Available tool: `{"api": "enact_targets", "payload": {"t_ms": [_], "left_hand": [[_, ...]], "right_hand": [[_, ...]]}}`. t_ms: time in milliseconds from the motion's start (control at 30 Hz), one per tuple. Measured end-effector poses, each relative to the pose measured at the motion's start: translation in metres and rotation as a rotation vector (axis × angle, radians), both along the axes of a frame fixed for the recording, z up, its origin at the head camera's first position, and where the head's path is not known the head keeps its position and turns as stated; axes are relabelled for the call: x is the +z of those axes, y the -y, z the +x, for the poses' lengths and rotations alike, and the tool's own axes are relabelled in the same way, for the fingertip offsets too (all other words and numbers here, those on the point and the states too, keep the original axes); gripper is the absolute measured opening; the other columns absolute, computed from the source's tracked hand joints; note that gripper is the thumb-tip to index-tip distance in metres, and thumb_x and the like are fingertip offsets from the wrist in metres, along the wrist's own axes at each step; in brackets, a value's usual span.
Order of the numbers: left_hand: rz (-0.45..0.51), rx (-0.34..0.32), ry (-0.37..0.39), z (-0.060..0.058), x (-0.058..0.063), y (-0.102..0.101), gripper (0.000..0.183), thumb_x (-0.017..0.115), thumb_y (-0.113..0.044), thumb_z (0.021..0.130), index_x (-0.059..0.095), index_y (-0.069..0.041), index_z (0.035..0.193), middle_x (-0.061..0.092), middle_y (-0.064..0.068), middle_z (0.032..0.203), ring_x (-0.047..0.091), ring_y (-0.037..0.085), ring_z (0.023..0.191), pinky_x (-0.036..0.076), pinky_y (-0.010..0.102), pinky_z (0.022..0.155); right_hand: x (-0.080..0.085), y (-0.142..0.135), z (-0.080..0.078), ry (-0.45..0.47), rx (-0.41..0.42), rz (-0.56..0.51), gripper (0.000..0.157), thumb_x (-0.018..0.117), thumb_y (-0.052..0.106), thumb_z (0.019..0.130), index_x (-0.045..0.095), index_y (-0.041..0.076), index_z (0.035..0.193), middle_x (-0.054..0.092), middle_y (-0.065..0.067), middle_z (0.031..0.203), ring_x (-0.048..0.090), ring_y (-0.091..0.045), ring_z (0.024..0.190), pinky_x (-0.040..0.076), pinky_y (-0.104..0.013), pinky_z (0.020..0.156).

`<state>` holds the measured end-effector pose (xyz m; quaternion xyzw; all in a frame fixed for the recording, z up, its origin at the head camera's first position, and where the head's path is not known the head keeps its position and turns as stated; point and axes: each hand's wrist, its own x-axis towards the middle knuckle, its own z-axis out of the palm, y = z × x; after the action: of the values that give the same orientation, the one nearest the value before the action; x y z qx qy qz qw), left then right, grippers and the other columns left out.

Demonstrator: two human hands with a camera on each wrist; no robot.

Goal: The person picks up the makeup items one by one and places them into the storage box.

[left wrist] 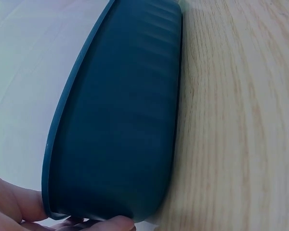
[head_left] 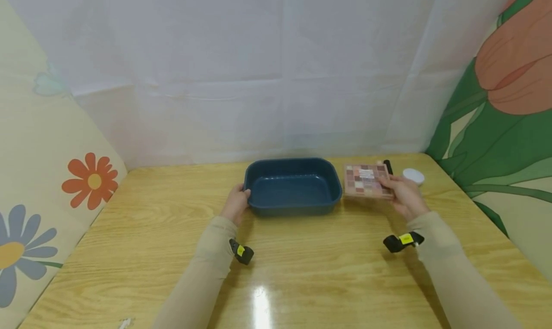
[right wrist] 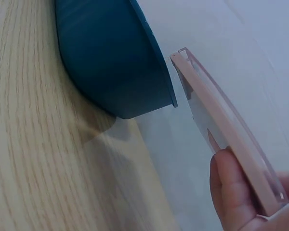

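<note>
A dark blue rectangular basin (head_left: 293, 211) stands on the wooden table, its inside bare. At its left end my left hand (head_left: 236, 203) grips the rim, thumb over the edge; in the left wrist view the fingers (left wrist: 116, 224) touch the basin's outer wall (left wrist: 115, 115). My right hand (head_left: 405, 195) pinches a pink eyeshadow palette (head_left: 364, 180) with many coloured squares, held just right of the basin. In the right wrist view the palette (right wrist: 226, 120) is seen edge-on, raised above the table and apart from the basin's rim (right wrist: 159, 62).
Behind the right hand lie a small black object (head_left: 388, 166), partly hidden, and a round white item (head_left: 413, 176). A white cloth wall (head_left: 276, 80) closes the table's back. Flowered panels flank both sides. A small white scrap (head_left: 125, 323) lies at the front left of the table (head_left: 319, 271).
</note>
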<state>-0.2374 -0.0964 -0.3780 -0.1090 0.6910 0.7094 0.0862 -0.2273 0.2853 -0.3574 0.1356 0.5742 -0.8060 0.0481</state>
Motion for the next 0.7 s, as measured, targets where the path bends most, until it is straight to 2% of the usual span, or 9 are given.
{"api": "enact_targets", "payload": {"t_ms": [300, 433, 567, 633, 700], "left_hand": [[0.008, 0.009, -0.009, 0.0, 0.0, -0.001, 0.044, 0.03, -0.002, 0.104, 0.027, 0.012, 0.145, 0.033, 0.029, 0.146, 0.038, 0.04, 0.132, 0.034, 0.049, 0.109], [0.019, 0.011, -0.017, 0.0, 0.0, -0.001, 0.044, 0.03, -0.001, 0.103, 0.027, 0.013, 0.144, 0.034, 0.03, 0.145, 0.038, 0.041, 0.131, 0.033, 0.05, 0.109], [0.032, 0.015, -0.023, 0.0, -0.001, -0.001, 0.043, 0.029, 0.0, 0.103, 0.027, 0.014, 0.144, 0.035, 0.031, 0.144, 0.039, 0.042, 0.131, 0.033, 0.05, 0.109], [0.037, 0.02, -0.025, 0.0, -0.001, -0.001, 0.043, 0.029, 0.0, 0.103, 0.026, 0.015, 0.143, 0.035, 0.031, 0.143, 0.039, 0.042, 0.13, 0.033, 0.05, 0.109], [0.04, 0.022, -0.025, -0.001, -0.001, -0.001, 0.043, 0.029, 0.0, 0.103, 0.026, 0.015, 0.143, 0.035, 0.031, 0.143, 0.039, 0.042, 0.13, 0.033, 0.049, 0.109]], "right_hand": [[0.003, 0.006, 0.002, -0.009, 0.04, 0.111, 0.069, 0.05, 0.013, 0.101, 0.008, -0.008, 0.151, 0.062, 0.01, 0.084, 0.061, 0.001, 0.077, 0.053, -0.016, 0.07], [0.004, 0.01, 0.002, -0.002, 0.046, 0.154, 0.069, 0.051, 0.017, 0.101, 0.01, -0.008, 0.151, 0.054, 0.004, 0.101, 0.06, 0.001, 0.081, 0.052, -0.015, 0.074], [0.005, 0.016, 0.0, -0.002, 0.059, 0.207, 0.071, 0.051, 0.018, 0.101, 0.009, -0.008, 0.151, 0.043, -0.014, 0.129, 0.055, 0.002, 0.087, 0.05, -0.013, 0.077], [0.005, 0.018, -0.001, -0.009, 0.067, 0.234, 0.071, 0.051, 0.018, 0.101, 0.008, -0.008, 0.151, 0.03, -0.023, 0.144, 0.052, 0.003, 0.089, 0.049, -0.012, 0.078], [0.005, 0.02, -0.002, -0.015, 0.069, 0.248, 0.07, 0.049, 0.017, 0.101, 0.006, -0.008, 0.151, 0.016, -0.025, 0.153, 0.05, 0.004, 0.09, 0.048, -0.011, 0.078]]}}
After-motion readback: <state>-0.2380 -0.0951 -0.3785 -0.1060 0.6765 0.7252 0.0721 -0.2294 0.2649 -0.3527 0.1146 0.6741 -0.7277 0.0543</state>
